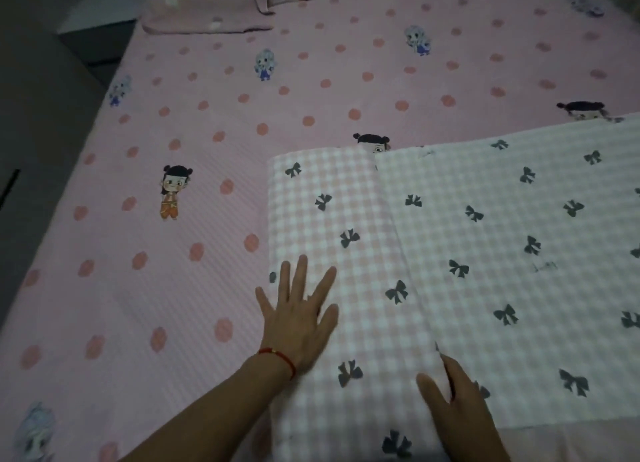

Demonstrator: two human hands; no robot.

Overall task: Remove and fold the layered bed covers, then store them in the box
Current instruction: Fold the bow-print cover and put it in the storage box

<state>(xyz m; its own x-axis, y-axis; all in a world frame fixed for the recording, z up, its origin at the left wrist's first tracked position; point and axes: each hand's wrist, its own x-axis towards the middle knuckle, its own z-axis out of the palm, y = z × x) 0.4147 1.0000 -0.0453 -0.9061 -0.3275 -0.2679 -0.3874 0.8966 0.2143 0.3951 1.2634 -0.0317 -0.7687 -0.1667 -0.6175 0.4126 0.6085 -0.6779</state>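
A pink-and-white checked cover with dark bows (349,219) lies partly folded on the near right of the bed. Its upper layer (512,240) is turned over the lower one, and the two meet at a slanting edge. My left hand (299,314), with a red string bracelet at the wrist, presses flat with spread fingers on the left edge of the lower layer. My right hand (457,402) pinches the near corner of the upper layer between thumb and fingers. Under it lies a pink dotted bed cover with cartoon figures (194,139). No box is in view.
Pink pillows (207,8) lie at the head of the bed, far left. A dark bedside unit (93,35) and floor run along the bed's left side. The dotted cover stretches wide to the left and far side of the checked one.
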